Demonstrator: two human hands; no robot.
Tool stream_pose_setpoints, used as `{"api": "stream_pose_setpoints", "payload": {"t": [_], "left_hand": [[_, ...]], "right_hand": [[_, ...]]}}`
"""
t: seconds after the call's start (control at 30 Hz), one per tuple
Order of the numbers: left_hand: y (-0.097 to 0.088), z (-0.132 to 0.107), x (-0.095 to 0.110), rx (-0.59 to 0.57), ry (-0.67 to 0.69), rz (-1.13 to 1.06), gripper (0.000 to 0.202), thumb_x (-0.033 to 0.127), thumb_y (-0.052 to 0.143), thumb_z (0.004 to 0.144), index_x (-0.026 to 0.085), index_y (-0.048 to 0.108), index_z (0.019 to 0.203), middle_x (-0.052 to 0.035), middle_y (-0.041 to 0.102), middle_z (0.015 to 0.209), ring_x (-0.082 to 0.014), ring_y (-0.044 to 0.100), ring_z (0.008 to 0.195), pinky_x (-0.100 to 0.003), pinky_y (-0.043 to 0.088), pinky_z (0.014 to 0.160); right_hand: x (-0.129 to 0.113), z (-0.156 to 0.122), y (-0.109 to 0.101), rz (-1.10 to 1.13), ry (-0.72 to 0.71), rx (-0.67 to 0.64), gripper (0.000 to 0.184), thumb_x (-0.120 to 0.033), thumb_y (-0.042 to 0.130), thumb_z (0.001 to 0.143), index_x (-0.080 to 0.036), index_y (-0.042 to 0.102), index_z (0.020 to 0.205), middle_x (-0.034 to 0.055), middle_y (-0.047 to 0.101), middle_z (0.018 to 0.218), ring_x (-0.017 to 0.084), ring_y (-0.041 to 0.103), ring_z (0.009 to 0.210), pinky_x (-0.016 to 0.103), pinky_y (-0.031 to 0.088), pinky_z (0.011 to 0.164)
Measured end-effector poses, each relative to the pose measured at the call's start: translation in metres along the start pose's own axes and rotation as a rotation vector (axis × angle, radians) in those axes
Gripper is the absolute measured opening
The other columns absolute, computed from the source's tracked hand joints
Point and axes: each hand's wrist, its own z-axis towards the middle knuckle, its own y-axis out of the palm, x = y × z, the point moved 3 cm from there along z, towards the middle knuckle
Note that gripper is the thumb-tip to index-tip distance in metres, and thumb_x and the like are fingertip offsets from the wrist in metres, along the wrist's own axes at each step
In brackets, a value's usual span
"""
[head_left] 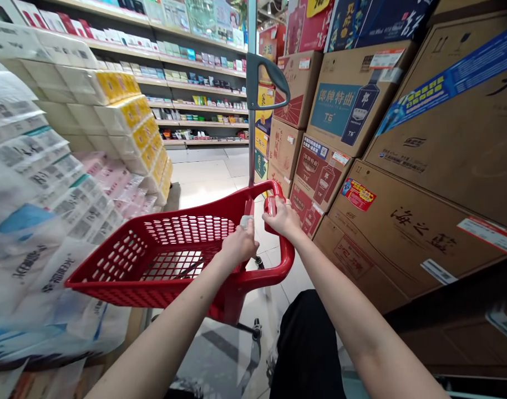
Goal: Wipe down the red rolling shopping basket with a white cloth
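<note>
A red plastic shopping basket cart point(112, 277) with a perforated bottom stands in front of me in a shop aisle. It looks empty. A grey pole with a grey loop handle point(267, 77) rises from its far end. My left hand point(239, 244) is closed on the near rim beside the foot of the pole. My right hand point(283, 219) is closed on the red rim just right of the pole.
Stacks of wrapped tissue packs point(49, 183) crowd the left side, close to the cart. Piled brown and red cardboard boxes point(403, 166) line the right. The tiled floor point(207, 177) runs ahead to shelves of goods point(195, 72).
</note>
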Motion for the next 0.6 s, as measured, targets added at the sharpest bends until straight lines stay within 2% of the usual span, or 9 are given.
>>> {"api": "stream_pose_setpoints", "payload": {"t": [0.13,0.23,0.3,0.43,0.6], "left_hand": [[-0.006,0.051,-0.002,-0.046,-0.113,-0.018,0.075,0.041,0.040,0.084,0.016,0.008,0.147,-0.0237,0.043,0.129,-0.0344,0.055,0.109,-0.043,0.045,0.085],[-0.011,0.084,-0.003,-0.033,-0.104,-0.044,0.074,0.043,0.039,0.085,0.018,0.008,0.147,-0.0230,0.042,0.131,-0.0348,0.055,0.108,-0.044,0.045,0.085],[-0.013,0.099,-0.006,-0.012,-0.093,-0.051,0.074,0.044,0.039,0.084,0.018,0.009,0.146,-0.0229,0.041,0.131,-0.0350,0.055,0.108,-0.044,0.045,0.085],[-0.011,0.106,-0.010,0.021,-0.050,-0.045,0.078,0.048,0.039,0.084,0.017,0.005,0.147,-0.0242,0.038,0.134,-0.0365,0.054,0.110,-0.044,0.044,0.086],[-0.003,0.090,-0.013,-0.005,-0.011,-0.049,0.076,0.046,0.037,0.085,0.017,0.005,0.147,-0.0242,0.032,0.138,-0.0375,0.053,0.111,-0.044,0.043,0.088]], "right_hand": [[0.001,0.003,0.002,-0.003,-0.001,-0.018,0.081,-0.057,0.046,0.079,-0.022,0.019,0.147,0.0161,0.022,0.150,0.032,0.050,0.118,0.041,0.039,0.095],[0.001,0.006,0.005,-0.012,0.004,-0.025,0.084,-0.060,0.045,0.079,-0.021,0.015,0.147,0.0167,0.023,0.149,0.032,0.049,0.119,0.042,0.039,0.095],[0.002,0.009,0.006,-0.022,0.013,-0.025,0.086,-0.062,0.045,0.078,-0.021,0.014,0.147,0.0171,0.024,0.148,0.032,0.048,0.120,0.043,0.038,0.096],[0.001,0.014,0.008,-0.022,0.012,-0.031,0.086,-0.062,0.044,0.079,-0.022,0.013,0.147,0.0158,0.021,0.150,0.032,0.045,0.123,0.042,0.037,0.098],[0.001,0.014,0.007,-0.003,0.024,-0.047,0.085,-0.061,0.046,0.078,-0.023,0.014,0.147,0.0141,0.020,0.150,0.032,0.046,0.121,0.043,0.039,0.096]]}}
